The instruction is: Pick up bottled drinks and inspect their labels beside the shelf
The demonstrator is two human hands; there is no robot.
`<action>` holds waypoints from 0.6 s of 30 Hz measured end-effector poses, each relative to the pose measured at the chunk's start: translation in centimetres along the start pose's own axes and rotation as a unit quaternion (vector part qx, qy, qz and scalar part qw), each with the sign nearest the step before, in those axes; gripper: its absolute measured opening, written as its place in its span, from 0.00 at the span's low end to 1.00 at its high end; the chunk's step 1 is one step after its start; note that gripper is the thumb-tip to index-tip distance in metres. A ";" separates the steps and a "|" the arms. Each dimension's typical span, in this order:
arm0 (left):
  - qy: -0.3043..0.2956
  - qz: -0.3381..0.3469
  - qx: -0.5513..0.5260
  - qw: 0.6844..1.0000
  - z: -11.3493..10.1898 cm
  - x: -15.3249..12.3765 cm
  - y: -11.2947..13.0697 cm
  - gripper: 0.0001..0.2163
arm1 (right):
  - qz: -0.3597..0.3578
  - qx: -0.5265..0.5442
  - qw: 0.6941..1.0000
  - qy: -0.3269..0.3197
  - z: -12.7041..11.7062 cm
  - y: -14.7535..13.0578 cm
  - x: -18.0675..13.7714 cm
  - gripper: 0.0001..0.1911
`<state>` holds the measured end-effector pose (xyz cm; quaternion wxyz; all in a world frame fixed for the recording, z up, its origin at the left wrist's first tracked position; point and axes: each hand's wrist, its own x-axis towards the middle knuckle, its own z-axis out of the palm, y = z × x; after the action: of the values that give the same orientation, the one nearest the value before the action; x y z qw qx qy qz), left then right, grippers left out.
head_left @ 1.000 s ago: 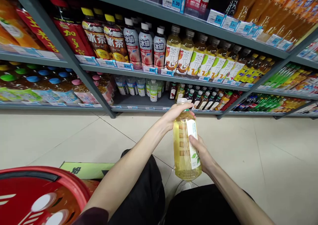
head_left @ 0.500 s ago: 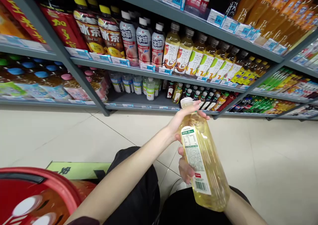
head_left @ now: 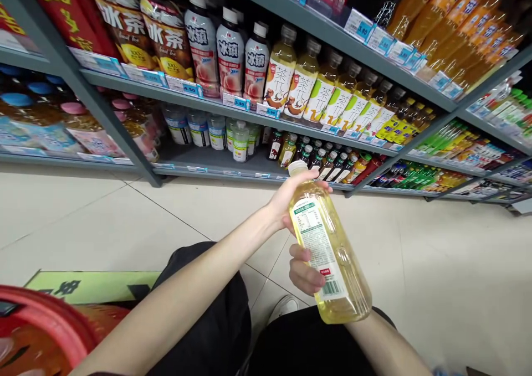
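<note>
A clear plastic bottle [head_left: 332, 254] of pale yellow drink with a white cap hangs tilted over my lap, its white back label with a barcode facing me. My left hand [head_left: 291, 196] is wrapped round the bottle's neck and shoulder just under the cap. My right hand [head_left: 305, 273] cradles the lower body from beneath, with the fingers curled up on the bottle's left side. Both hands are closed on the bottle.
Grey store shelves [head_left: 266, 116] packed with bottled teas and soft drinks run across the top, with price tags on the edges. A red shopping basket [head_left: 45, 326] sits at the lower left beside a green floor sign [head_left: 91, 286]. Pale floor tiles [head_left: 436, 254] lie in front.
The bottle went from upright to tilted with its base toward me and its back label turned up. My right hand shifted under the bottle. The view drifted slightly left and down.
</note>
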<state>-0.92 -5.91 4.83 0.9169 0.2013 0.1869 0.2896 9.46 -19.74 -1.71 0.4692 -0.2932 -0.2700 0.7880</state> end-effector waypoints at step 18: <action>0.176 0.170 0.295 0.924 -1.3 0.0 0.6 0.10 | -0.095 -0.636 0.690 0.331 -0.8 -2.6 2.8 0.58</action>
<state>-1.80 -5.16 4.01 0.7056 0.4372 0.3849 0.4035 10.48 -16.04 -1.01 0.3019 -0.7363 -0.5600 0.2306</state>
